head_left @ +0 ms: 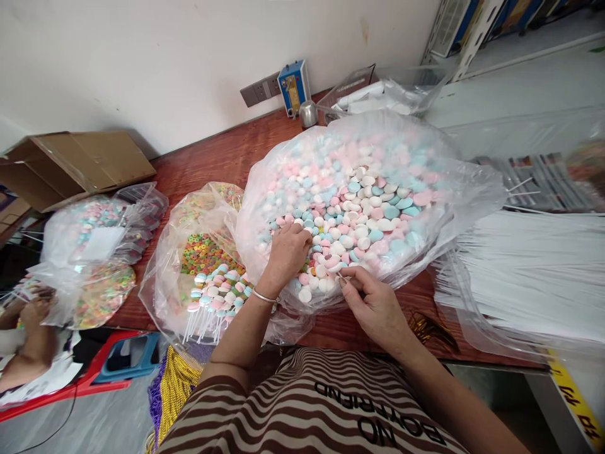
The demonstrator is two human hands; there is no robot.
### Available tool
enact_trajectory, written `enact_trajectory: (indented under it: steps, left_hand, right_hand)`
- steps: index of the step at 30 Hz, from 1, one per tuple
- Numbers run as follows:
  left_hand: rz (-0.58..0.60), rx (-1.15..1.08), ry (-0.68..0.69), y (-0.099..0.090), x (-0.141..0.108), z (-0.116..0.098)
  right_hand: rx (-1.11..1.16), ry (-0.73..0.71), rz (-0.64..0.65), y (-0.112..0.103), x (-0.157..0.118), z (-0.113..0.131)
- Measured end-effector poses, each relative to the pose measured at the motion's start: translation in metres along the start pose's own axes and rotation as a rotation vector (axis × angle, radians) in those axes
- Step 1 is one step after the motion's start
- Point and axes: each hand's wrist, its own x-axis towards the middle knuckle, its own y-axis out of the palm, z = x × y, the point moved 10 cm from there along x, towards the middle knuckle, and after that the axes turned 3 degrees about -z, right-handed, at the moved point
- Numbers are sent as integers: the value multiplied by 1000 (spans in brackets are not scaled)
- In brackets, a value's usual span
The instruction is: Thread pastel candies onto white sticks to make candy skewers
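Observation:
A large clear plastic bag (293,151) lies open before me, full of flat pink, white and pale blue discs (363,202). Over its near left part, my left hand (289,251) is closed, fingertips down among the discs; what they grip is hidden. My right hand (373,306) pinches thumb and forefinger together at the bag's near edge, but what is between them is too small to make out. Left of my left wrist, finished-looking sticks topped with discs and coloured rings (222,293) lie in a bunch on another bag. Small coloured rings (208,255) fill that bag.
White sticks (529,271) lie heaped in plastic at right. A blue box device (293,88) and a metal cup (309,113) stand by the wall. At left are a cardboard box (89,161), more bags (104,284) and another person's arm (35,340). Gold ties (432,329) lie near my right forearm.

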Motion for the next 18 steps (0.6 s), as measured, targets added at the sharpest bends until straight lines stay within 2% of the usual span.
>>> enact_trajectory:
  steps: [3, 5, 8, 10, 14, 18]
  left_hand:
    - [-143, -259, -72, -13, -7, 11]
    - [-196, -561, -196, -13, -14, 24]
    - [-147, -1044, -360, 1, -24, 29]
    - [-105, -1244, -420, 7, -30, 25]
    - [-60, -1395, -520, 14, -39, 19]
    - [-102, -1423, -502, 11, -44, 14]
  right_hand:
    - [10, 1, 25, 3, 0, 0]
    - [15, 1, 39, 6, -1, 2]
    - [20, 1, 55, 9, -1, 5]
    - [18, 2, 56, 10, -2, 7]
    - [23, 14, 66, 11, -4, 8]
    - [38, 24, 75, 12, -4, 8]
